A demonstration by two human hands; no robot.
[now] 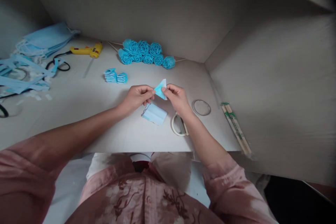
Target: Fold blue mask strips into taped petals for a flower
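Observation:
Between both hands is a small folded piece of light blue mask fabric [160, 90], roughly triangular. My left hand [139, 95] pinches its left corner, and my right hand [178, 97] grips its right side with the thumb on top. Just below my left hand lies a stack of flat blue fabric pieces [155, 113] on the table. Scissors with white handles [173, 126] lie partly hidden under my right wrist. Two bundles of pleated blue fabric [115, 76] rest to the upper left of my hands.
Several blue fabric roses [148, 58] lie along the back wall. A yellow glue gun [90, 50], blue face masks [48, 38] and cut strips [23, 80] are at the left. A ring of wire or tape [201, 107] and wrapped wooden sticks [236, 129] lie at the right.

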